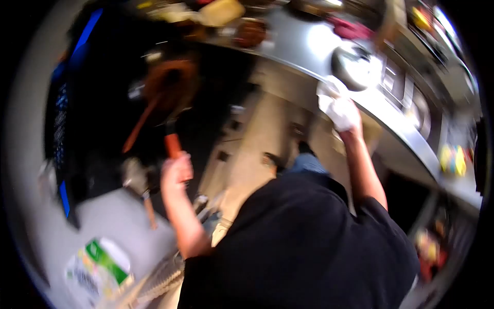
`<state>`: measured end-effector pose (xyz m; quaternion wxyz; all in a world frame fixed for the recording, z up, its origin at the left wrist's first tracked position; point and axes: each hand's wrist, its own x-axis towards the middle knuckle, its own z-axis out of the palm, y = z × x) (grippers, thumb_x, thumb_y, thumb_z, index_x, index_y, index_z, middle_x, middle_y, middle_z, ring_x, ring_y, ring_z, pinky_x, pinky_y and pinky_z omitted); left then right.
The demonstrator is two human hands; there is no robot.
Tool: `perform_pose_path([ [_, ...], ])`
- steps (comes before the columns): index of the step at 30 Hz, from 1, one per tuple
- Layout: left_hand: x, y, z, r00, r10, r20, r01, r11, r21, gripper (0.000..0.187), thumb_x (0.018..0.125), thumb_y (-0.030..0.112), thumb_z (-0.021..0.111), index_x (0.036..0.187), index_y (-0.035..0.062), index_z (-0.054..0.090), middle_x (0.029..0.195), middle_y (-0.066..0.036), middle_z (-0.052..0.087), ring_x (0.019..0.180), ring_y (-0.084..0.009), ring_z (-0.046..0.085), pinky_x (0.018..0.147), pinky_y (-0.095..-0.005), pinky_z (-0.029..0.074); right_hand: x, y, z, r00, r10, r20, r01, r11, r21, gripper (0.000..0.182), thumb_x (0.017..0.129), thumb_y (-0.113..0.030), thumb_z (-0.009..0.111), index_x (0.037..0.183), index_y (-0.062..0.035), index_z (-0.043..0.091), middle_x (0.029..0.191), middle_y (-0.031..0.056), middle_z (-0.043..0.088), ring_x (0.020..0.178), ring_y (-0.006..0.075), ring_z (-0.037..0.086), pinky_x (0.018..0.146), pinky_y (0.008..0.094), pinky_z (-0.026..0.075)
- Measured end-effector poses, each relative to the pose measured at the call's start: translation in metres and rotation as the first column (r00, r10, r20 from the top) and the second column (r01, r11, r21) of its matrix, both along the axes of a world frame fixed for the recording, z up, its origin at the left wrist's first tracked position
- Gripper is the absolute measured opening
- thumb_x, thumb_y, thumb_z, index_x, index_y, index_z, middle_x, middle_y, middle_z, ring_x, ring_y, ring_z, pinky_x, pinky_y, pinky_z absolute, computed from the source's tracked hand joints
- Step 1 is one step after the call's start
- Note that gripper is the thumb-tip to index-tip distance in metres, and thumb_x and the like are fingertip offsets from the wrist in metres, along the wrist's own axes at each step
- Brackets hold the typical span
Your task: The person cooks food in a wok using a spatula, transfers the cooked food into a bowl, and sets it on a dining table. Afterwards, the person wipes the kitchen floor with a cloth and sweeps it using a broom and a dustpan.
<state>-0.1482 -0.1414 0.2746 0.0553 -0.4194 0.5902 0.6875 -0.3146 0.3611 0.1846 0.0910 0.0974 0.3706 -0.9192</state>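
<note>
On the left, my left hand (177, 169) is closed around the orange-red handle of a pan (180, 69) on the dark stovetop. The pan looks reddish-brown inside, though blur hides its contents. A reddish utensil handle (140, 126) sticks out over its near side. My right hand (351, 121), at the edge of the steel counter, is wrapped round a crumpled white cloth or paper towel (334, 100). Just beyond that bundle stands a shiny round metal bowl or pot (355, 64). Motion smears most details.
A utensil with a brownish handle (136, 177) lies by the stove's near edge. A white and green package (103, 265) rests on the grey counter (123, 213). Dark red cloth (350, 28) lies at the back of the steel counter (293, 38). Yellow items (453, 159) sit far right.
</note>
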Motion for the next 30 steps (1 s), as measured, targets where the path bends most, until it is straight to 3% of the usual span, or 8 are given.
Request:
perform_pose_path([
  [6, 0.001, -0.035, -0.015, 0.995, -0.089, -0.051, 0.091, 0.995, 0.027, 0.02, 0.088, 0.019, 0.07, 0.097, 0.0128, 0.054, 0.06, 0.003, 0.047, 0.044, -0.0089, 0.046, 0.039, -0.0228, 0.037, 0.079, 0.139, 0.026, 0.898, -0.398, -0.187, 0.426, 0.892, 0.148, 0.028, 0.09, 0.003, 0.061, 0.117, -0.0034, 0.056, 0.114, 0.0099, 0.065, 0.109, 0.0208, 0.061, 0.099, 0.035, 0.049],
  [9, 0.007, -0.038, -0.017, 0.991, -0.128, -0.04, 0.127, 0.992, -0.028, 0.022, 0.089, 0.023, 0.071, 0.098, 0.013, 0.053, 0.063, 0.003, 0.049, 0.046, -0.0082, 0.047, 0.041, -0.0221, 0.039, 0.116, 0.178, 0.037, 0.826, -0.528, -0.199, 0.555, 0.698, 0.451, 0.013, 0.093, -0.005, 0.063, 0.106, -0.0039, 0.061, 0.1, 0.0059, 0.067, 0.09, 0.0141, 0.063, 0.081, 0.0276, 0.051],
  [14, 0.01, -0.037, -0.009, 0.993, -0.119, 0.013, 0.118, 0.961, -0.249, 0.021, 0.092, 0.028, 0.07, 0.097, 0.0145, 0.054, 0.066, 0.003, 0.05, 0.051, -0.0063, 0.05, 0.042, -0.0206, 0.04, 0.132, 0.189, -0.024, 0.888, -0.458, 0.04, 0.08, 0.241, 0.967, 0.033, 0.092, -0.033, 0.064, 0.089, -0.0004, 0.067, 0.077, 0.0093, 0.067, 0.068, 0.0169, 0.062, 0.062, 0.0311, 0.049],
  [16, 0.02, -0.041, -0.009, 0.993, -0.116, -0.007, 0.11, 0.957, -0.268, 0.019, 0.093, 0.026, 0.068, 0.101, 0.013, 0.057, 0.069, 0.005, 0.05, 0.052, -0.0052, 0.05, 0.047, -0.0197, 0.044, 0.113, 0.178, -0.061, 0.929, -0.189, -0.319, 0.287, -0.178, 0.941, 0.036, 0.089, -0.032, 0.066, 0.092, 0.0031, 0.066, 0.081, 0.0204, 0.067, 0.076, 0.0305, 0.067, 0.07, 0.0398, 0.052],
  [21, 0.045, -0.011, 0.003, 1.0, -0.014, 0.012, 0.017, 0.927, -0.374, 0.03, 0.088, 0.031, 0.075, 0.102, 0.0092, 0.06, 0.079, 0.0, 0.06, 0.064, -0.008, 0.061, 0.056, -0.0235, 0.053, 0.065, 0.177, -0.095, 0.925, 0.106, 0.366, -0.227, -0.617, 0.753, 0.042, 0.089, -0.029, 0.063, 0.116, 0.0027, 0.061, 0.098, 0.0253, 0.069, 0.089, 0.0407, 0.067, 0.081, 0.0462, 0.054],
  [23, 0.051, -0.002, -0.003, 1.0, -0.007, 0.009, 0.01, 0.888, -0.459, 0.033, 0.088, 0.032, 0.074, 0.103, 0.0062, 0.06, 0.082, -0.002, 0.062, 0.064, -0.0087, 0.061, 0.058, -0.0239, 0.053, 0.041, 0.183, -0.101, 0.966, 0.172, 0.193, -0.047, -0.615, 0.787, 0.032, 0.089, -0.029, 0.065, 0.106, -0.0024, 0.068, 0.092, 0.0202, 0.071, 0.083, 0.037, 0.07, 0.079, 0.043, 0.055],
  [26, 0.052, 0.02, 0.001, 0.998, 0.057, -0.013, -0.056, 0.881, -0.471, 0.032, 0.089, 0.03, 0.072, 0.105, 0.0047, 0.059, 0.082, -0.002, 0.062, 0.063, -0.0086, 0.059, 0.058, -0.0244, 0.052, 0.007, 0.084, -0.021, 0.895, 0.437, 0.09, 0.0, -0.201, 0.98, 0.03, 0.09, -0.023, 0.063, 0.114, -0.0055, 0.066, 0.101, 0.0202, 0.07, 0.095, 0.0345, 0.069, 0.083, 0.0432, 0.054],
  [30, 0.054, 0.028, -0.012, 0.997, 0.071, 0.025, -0.036, 0.743, -0.668, 0.051, 0.083, 0.032, 0.077, 0.118, -0.0002, 0.058, 0.089, -0.007, 0.068, 0.071, -0.0152, 0.063, 0.064, -0.0297, 0.051, 0.008, -0.109, 0.06, 0.443, 0.827, -0.346, 0.186, 0.292, 0.938, 0.036, 0.087, -0.015, 0.07, 0.121, -0.0063, 0.063, 0.088, 0.0146, 0.069, 0.075, 0.0287, 0.068, 0.068, 0.0352, 0.056],
])
